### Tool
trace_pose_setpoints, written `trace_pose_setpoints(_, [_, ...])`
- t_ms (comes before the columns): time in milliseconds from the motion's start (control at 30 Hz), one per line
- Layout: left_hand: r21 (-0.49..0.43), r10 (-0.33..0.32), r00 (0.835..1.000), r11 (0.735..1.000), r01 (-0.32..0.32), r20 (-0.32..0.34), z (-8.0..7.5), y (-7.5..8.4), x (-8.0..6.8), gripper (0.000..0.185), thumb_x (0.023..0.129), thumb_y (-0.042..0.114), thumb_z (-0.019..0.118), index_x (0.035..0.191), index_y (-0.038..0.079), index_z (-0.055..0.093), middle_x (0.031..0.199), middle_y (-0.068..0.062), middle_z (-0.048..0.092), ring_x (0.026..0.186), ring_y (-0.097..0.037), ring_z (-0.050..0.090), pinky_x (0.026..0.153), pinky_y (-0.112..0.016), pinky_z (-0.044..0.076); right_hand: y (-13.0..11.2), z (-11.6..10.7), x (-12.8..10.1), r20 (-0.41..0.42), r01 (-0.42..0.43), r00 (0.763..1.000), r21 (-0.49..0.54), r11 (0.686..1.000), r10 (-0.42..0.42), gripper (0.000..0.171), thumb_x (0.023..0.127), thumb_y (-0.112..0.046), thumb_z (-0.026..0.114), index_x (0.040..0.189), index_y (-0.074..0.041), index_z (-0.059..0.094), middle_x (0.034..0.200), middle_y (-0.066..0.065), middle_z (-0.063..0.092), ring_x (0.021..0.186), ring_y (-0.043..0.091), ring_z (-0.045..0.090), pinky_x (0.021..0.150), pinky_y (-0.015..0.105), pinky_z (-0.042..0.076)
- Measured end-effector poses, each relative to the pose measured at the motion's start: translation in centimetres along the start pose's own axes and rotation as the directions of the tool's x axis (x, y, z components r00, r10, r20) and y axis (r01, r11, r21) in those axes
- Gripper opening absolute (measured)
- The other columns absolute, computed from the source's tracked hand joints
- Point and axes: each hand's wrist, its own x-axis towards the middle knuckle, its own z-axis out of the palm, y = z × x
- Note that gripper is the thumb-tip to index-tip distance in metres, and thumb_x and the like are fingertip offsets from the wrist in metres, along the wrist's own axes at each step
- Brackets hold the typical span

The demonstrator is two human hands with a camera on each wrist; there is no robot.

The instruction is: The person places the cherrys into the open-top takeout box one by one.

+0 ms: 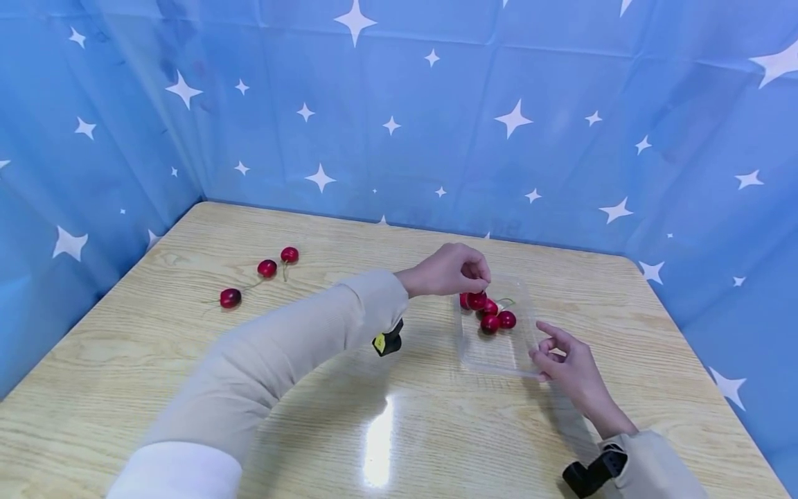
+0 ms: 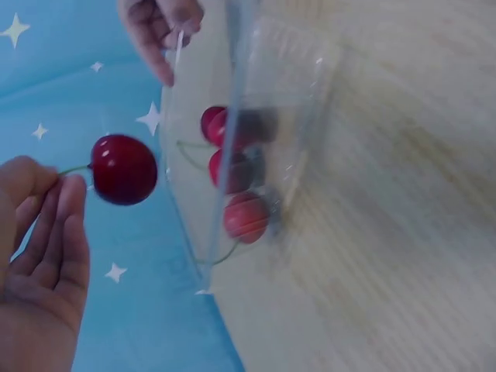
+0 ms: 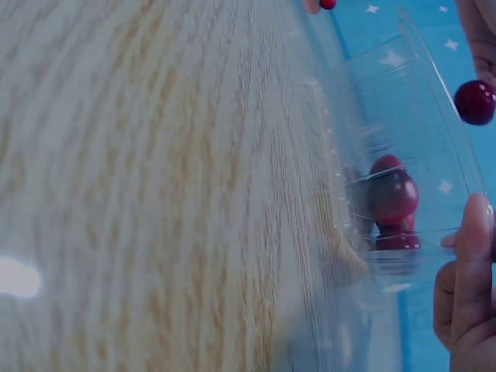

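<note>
My left hand (image 1: 447, 270) pinches a dark red cherry (image 2: 124, 169) by its green stem. The cherry hangs over the far left part of a clear plastic container (image 1: 492, 364); in the left wrist view it shows above the rim. Inside the container lie several more cherries (image 1: 490, 324), some with stems. At the container's near right corner, my right hand (image 1: 572, 369) grips the rim between thumb and fingers, the thumb (image 3: 475, 225) pressed on the outer side.
Three cherries with stems lie apart on the left of the wooden table (image 1: 324, 443): one nearer cherry (image 1: 230, 298), a middle cherry (image 1: 267, 268) and a far cherry (image 1: 289, 254). A blue curtain (image 1: 399, 159) with white stars hangs behind the table and along its sides.
</note>
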Motion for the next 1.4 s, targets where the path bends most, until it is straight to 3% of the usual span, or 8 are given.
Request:
trace_pose_setpoints(233, [-0.045,-0.030,0.993,0.998,0.035,0.115,-0.2,-0.2,1.0,0.007,0.084,0.003,0.058,0.086,0.000,0.063,0.081,-0.005,0.063,0.072,-0.011,0.059,0.068,-0.018,0.046,-0.1,0.1,0.1,0.007,-0.001,1.000,-0.009,1.000,0.001,0.053,0.085,0.000,0.054,0.132,0.009,0.031,0.081,0.010,0.044,0.066,0.007,0.057,0.050,0.026,0.049])
trace_pose_setpoints(500, [-0.069,-0.026,0.986,0.997,0.038,0.168,0.5,-0.3,1.8,0.008,0.083,0.003,0.059,0.088,-0.002,0.064,0.080,-0.005,0.065,0.072,-0.012,0.061,0.067,-0.018,0.047,-0.1,0.3,0.1,0.002,0.016,1.000,0.001,1.000,-0.016,0.052,0.084,0.002,0.055,0.131,0.010,0.032,0.081,0.010,0.045,0.067,0.006,0.057,0.050,0.026,0.049])
trace_pose_setpoints(733, [-0.094,-0.009,0.987,0.995,0.024,0.160,1.4,-0.9,2.7,0.012,0.083,0.006,0.060,0.090,-0.002,0.065,0.079,-0.004,0.065,0.069,-0.012,0.060,0.065,-0.018,0.047,0.0,0.2,0.2,0.004,0.027,1.000,0.002,1.000,-0.027,0.052,0.085,0.001,0.054,0.131,0.009,0.033,0.081,0.010,0.045,0.069,0.006,0.057,0.050,0.025,0.049])
trace_pose_setpoints(1133, [-0.186,-0.054,0.986,0.979,0.083,0.156,3.7,-1.5,3.9,0.014,0.084,0.009,0.059,0.093,-0.001,0.064,0.078,-0.003,0.065,0.071,-0.012,0.060,0.069,-0.025,0.049,0.0,0.1,0.2,-0.003,0.027,1.000,0.013,1.000,-0.026,0.052,0.084,0.001,0.055,0.130,0.010,0.033,0.080,0.009,0.046,0.068,0.006,0.057,0.050,0.025,0.049])
trace_pose_setpoints(1400, [-0.220,-0.097,0.987,0.968,0.124,0.130,5.0,-2.2,4.0,0.005,0.083,0.009,0.060,0.085,0.006,0.064,0.074,-0.003,0.064,0.069,-0.012,0.060,0.066,-0.022,0.048,0.2,0.1,0.1,-0.006,0.030,1.000,0.015,0.999,-0.030,0.051,0.084,0.002,0.055,0.130,0.010,0.034,0.080,0.009,0.046,0.067,0.006,0.057,0.049,0.025,0.049])
